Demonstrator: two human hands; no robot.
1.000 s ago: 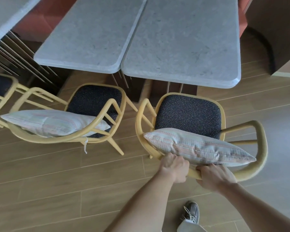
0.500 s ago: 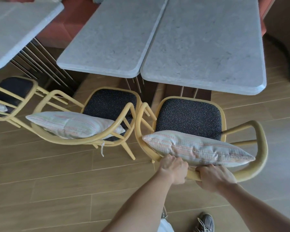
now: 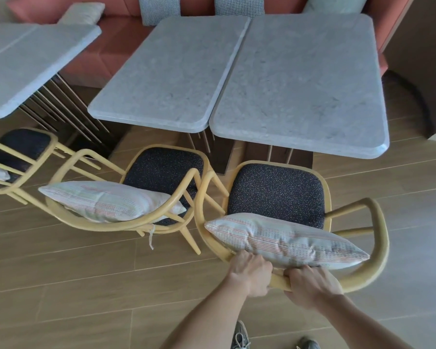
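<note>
A yellow wooden armchair [image 3: 380, 238] with a dark speckled seat [image 3: 275, 192] stands in front of a grey stone table [image 3: 302, 79]. A pale striped cushion [image 3: 285, 240] leans against its curved backrest. My left hand [image 3: 252, 273] and my right hand [image 3: 310, 283] both grip the top rail of that backrest, side by side, just below the cushion. The seat's front edge sits a little short of the table edge.
A second yellow chair [image 3: 126, 222] with its own cushion [image 3: 106, 200] stands close on the left, its arm nearly touching. A third chair [image 3: 18, 147] is at far left. More grey tables [image 3: 171, 69], a red bench [image 3: 106, 51] behind, wooden floor, my shoes [image 3: 239, 336] below.
The view has lifted and now takes in the far bench and full tabletops. Both hands keep the same grip on the backrest; the chair has shifted slightly toward its left neighbour.
</note>
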